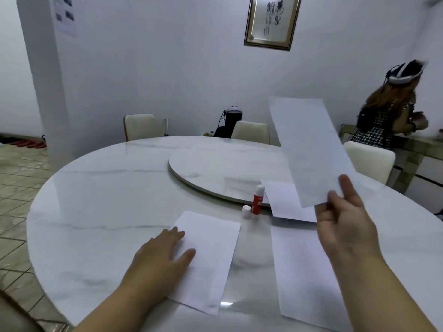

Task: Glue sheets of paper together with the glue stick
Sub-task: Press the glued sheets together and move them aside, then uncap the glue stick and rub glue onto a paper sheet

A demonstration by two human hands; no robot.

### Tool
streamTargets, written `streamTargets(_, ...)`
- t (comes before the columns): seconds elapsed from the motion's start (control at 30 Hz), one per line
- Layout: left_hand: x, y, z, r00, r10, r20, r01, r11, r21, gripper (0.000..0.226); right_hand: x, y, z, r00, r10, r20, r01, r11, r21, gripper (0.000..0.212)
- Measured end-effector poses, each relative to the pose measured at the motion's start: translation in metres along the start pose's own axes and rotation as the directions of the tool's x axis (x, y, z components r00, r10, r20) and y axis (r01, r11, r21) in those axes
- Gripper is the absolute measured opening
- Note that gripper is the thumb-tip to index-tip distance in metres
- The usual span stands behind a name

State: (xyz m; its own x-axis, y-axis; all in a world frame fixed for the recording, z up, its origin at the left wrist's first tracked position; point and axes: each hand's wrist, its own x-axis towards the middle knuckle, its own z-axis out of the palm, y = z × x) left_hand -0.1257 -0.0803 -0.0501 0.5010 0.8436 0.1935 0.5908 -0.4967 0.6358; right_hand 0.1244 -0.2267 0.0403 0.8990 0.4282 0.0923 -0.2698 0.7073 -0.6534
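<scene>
**Head view: one sheet lifted, one pressed flat by the glue stick**

Head camera looks down on a round white marble table (100, 212) with a raised turntable (215, 168) at its middle. The glue stick (258, 200), red with a white top, stands upright on the table against the near rim of the turntable. Its white cap (246, 210) sits on the table just beside the glue stick, on the left.

The left hand (165, 252) lies flat, fingers straight and spread, pressing on the left edge of a sheet of paper (211, 259) that lies on the table nearer the camera than the glue stick and a little to its left.

The right hand (345, 219) is raised above the table to the right of the glue stick. Its thumb and fingers pinch the bottom edge of a long strip of paper (309, 149), which stands up in the air and tilts to the left at its top.

Another long sheet (309, 271) lies flat on the table to the right of the glue stick and nearer the camera, partly under the right forearm. A further sheet (285, 200) lies just right of the glue stick, overlapping the rim of the turntable and partly hidden behind the lifted strip.

Beyond the turntable stand cream chairs (143, 125). A framed piece of calligraphy (271, 20) hangs on the wall, and a second person (386, 116) wearing a headset stands at the far right.
</scene>
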Motion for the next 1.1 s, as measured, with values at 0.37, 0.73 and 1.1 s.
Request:
streamTargets(0.37, -0.001, 0.003, 0.009, 0.991, 0.119, 0.064, -0.13, 0.967, 0.221, 0.068, 0.075, 0.049, -0.009, 0.874, 0.066, -0.482, -0.16, 0.975, -0.156, 0.03)
streamTargets(0.73, 0.0, 0.004, 0.008, 0.99, 0.125, 0.061, -0.135, 0.968, 0.211, 0.067, 0.089, 0.07, -0.026, 0.907, -0.178, -0.381, -0.214, 0.586, -0.782, 0.043)
streamTargets(1.1, -0.002, 0.006, 0.008, 0.976, 0.146, 0.165, -0.185, 0.948, 0.258, 0.081, 0.055, 0.101, 0.01, 0.994, 0.021, 0.109, 0.107, 0.046, -0.993, 0.064)
